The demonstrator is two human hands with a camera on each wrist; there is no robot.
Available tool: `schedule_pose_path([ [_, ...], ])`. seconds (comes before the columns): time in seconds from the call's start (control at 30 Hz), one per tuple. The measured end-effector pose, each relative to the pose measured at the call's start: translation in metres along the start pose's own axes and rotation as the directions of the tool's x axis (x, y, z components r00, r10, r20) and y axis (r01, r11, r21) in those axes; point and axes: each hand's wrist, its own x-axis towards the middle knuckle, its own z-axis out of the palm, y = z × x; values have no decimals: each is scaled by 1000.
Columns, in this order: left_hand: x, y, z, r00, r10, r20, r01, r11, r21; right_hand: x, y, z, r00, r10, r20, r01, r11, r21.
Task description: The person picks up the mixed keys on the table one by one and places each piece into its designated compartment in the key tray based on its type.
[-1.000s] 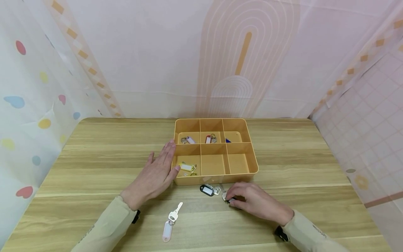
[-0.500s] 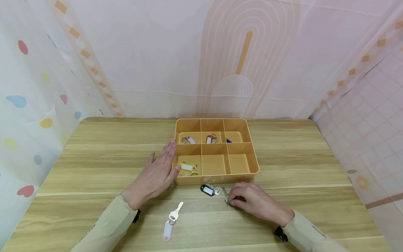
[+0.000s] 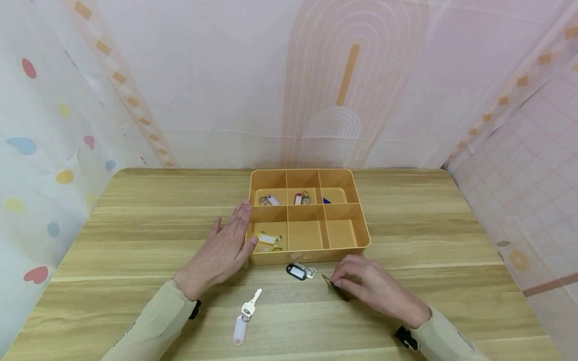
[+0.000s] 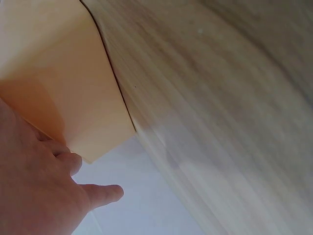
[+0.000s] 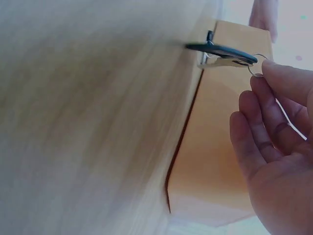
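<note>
Between thumb and forefinger my right hand (image 3: 372, 283) pinches the ring of a key with a dark tag, in front of the organizer box's right half. In the right wrist view the metal ring (image 5: 251, 71) sits at the fingertips, with the dark tag (image 5: 222, 50) and key hanging off it. My left hand (image 3: 223, 250) rests with extended fingers along the left side of the tan six-compartment organizer box (image 3: 311, 256). Just in front of the box lies another key with a black tag (image 3: 296, 272). Nearer to me lies a silver key (image 3: 249, 308) with a pink-edged tag (image 3: 240, 331).
Inside the box, a yellow-tagged key (image 3: 268, 239) occupies the front left compartment. Behind it are a purple-tagged key (image 3: 273, 200), a red-tagged key (image 3: 299, 199) and something blue (image 3: 327, 201). The wooden table (image 3: 158, 220) meets a patterned cloth (image 3: 217, 90) at the back.
My right hand has shifted slightly right and taken the dark-tagged key by its ring, and its tag has swung out to the right. My left hand stays against the box.
</note>
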Motion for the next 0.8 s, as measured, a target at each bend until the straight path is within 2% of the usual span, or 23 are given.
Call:
schedule_pose_path([
  [0.37,0,-1,0,1000,6,-8,-6,1000,-3,-4,-3,-3,994,-26,-104,29,999,27],
  [0.8,0,-1,0,1000,12,-16,-12,1000,0,-1,-9,-10,985,-43,-168,50,998,38],
])
